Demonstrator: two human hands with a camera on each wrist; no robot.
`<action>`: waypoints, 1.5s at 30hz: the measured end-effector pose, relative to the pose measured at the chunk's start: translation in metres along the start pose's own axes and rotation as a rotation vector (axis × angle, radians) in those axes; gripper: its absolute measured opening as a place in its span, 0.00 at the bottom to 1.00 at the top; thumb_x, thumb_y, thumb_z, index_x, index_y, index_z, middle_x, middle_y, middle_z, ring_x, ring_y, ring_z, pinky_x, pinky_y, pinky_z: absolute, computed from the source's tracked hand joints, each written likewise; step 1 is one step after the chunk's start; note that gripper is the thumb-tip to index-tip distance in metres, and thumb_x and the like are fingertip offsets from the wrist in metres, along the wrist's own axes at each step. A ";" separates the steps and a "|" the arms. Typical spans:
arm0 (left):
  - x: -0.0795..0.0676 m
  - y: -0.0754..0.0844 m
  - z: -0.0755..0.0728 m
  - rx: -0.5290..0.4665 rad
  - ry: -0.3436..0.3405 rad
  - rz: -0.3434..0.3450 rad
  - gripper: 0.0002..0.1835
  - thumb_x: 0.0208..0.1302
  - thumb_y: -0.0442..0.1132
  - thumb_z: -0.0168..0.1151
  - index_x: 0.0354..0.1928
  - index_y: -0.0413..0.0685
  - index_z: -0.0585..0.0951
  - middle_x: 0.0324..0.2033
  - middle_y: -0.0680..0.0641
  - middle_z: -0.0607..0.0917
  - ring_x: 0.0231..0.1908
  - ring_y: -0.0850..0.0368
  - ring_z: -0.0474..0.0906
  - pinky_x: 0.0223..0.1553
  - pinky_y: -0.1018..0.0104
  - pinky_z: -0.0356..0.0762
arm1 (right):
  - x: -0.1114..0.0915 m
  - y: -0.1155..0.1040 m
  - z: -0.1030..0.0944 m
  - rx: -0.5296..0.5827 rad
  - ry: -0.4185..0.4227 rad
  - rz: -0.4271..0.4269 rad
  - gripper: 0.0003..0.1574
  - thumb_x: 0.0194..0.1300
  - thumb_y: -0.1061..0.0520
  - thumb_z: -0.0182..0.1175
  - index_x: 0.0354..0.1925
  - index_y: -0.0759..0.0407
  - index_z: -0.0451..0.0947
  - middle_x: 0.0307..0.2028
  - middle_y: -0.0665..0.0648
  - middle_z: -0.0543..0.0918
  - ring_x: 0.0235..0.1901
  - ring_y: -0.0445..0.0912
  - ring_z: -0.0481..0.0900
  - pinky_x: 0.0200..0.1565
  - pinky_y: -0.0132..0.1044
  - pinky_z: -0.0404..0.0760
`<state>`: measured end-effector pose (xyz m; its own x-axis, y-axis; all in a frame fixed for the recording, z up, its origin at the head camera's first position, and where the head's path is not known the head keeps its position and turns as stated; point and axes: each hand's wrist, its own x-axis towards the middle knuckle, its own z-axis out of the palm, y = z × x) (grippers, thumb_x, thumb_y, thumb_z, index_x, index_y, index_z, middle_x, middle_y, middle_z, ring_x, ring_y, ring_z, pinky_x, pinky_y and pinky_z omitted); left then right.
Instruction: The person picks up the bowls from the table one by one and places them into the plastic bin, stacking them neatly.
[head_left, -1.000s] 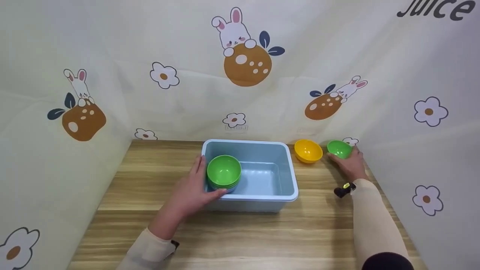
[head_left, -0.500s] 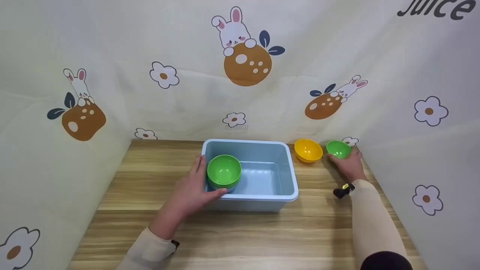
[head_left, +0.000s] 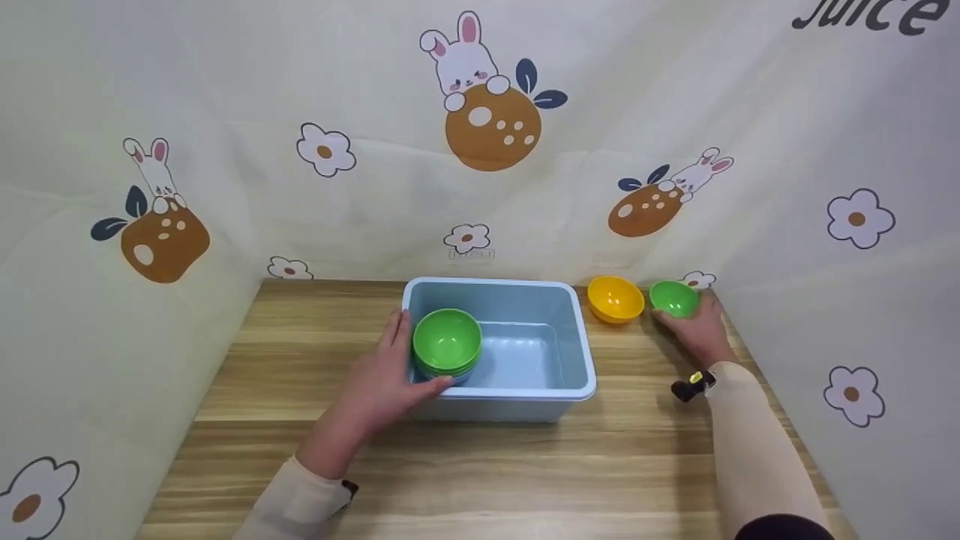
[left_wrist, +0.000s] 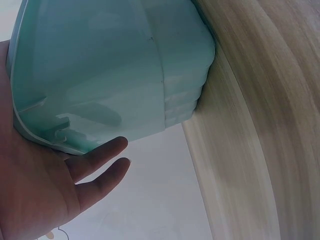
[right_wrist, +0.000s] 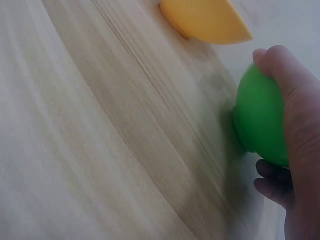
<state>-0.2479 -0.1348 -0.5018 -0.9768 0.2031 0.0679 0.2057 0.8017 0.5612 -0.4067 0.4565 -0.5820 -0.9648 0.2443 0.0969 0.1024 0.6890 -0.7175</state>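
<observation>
My left hand holds the near left corner of a light blue plastic bin, its thumb along the front rim. In the left wrist view two extended fingers lie by the bin's outer wall. Inside the bin, at its left end, stands a stack of bowls, green on top and blue lowest. At the back right, my right hand grips a green bowl, thumb at one side and fingers at the other. The right wrist view shows the same green bowl with its base near the table.
A yellow bowl stands between the bin and the green bowl, close to the back wall. Printed cloth walls bound the wooden table at the back and both sides; the right arm runs near the right wall.
My right hand and the green bowl have shifted slightly left, towards the yellow bowl. The left hand keeps its place on the bin, and the head view has moved a little.
</observation>
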 end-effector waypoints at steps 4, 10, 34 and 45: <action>0.000 0.001 -0.001 -0.009 -0.003 -0.006 0.78 0.55 0.89 0.64 0.91 0.44 0.45 0.89 0.38 0.45 0.79 0.26 0.64 0.69 0.27 0.73 | -0.004 -0.001 -0.005 0.025 -0.026 0.003 0.79 0.63 0.32 0.80 0.86 0.69 0.45 0.77 0.78 0.58 0.74 0.69 0.64 0.77 0.67 0.64; 0.000 0.001 -0.001 0.000 -0.012 -0.011 0.79 0.54 0.90 0.63 0.91 0.45 0.44 0.89 0.38 0.44 0.78 0.26 0.66 0.68 0.27 0.74 | -0.011 -0.006 -0.014 0.033 -0.078 -0.021 0.77 0.64 0.38 0.81 0.87 0.65 0.43 0.77 0.77 0.57 0.74 0.70 0.63 0.77 0.70 0.63; 0.000 0.001 -0.001 -0.003 -0.024 -0.013 0.79 0.53 0.89 0.64 0.90 0.43 0.44 0.89 0.37 0.43 0.77 0.23 0.65 0.70 0.27 0.72 | -0.035 -0.026 -0.040 -0.245 -0.217 -0.156 0.78 0.62 0.41 0.79 0.85 0.70 0.41 0.75 0.85 0.54 0.67 0.77 0.67 0.69 0.77 0.70; 0.001 0.000 0.000 -0.013 -0.007 0.003 0.78 0.55 0.87 0.65 0.90 0.42 0.45 0.89 0.36 0.45 0.77 0.24 0.66 0.70 0.24 0.71 | -0.049 -0.055 -0.051 -0.243 -0.218 -0.259 0.75 0.61 0.43 0.77 0.86 0.70 0.43 0.74 0.83 0.57 0.63 0.78 0.72 0.66 0.78 0.74</action>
<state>-0.2494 -0.1346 -0.5021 -0.9757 0.2093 0.0641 0.2078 0.7939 0.5714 -0.3524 0.4414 -0.5126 -0.9922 -0.0903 0.0854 -0.1212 0.8559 -0.5028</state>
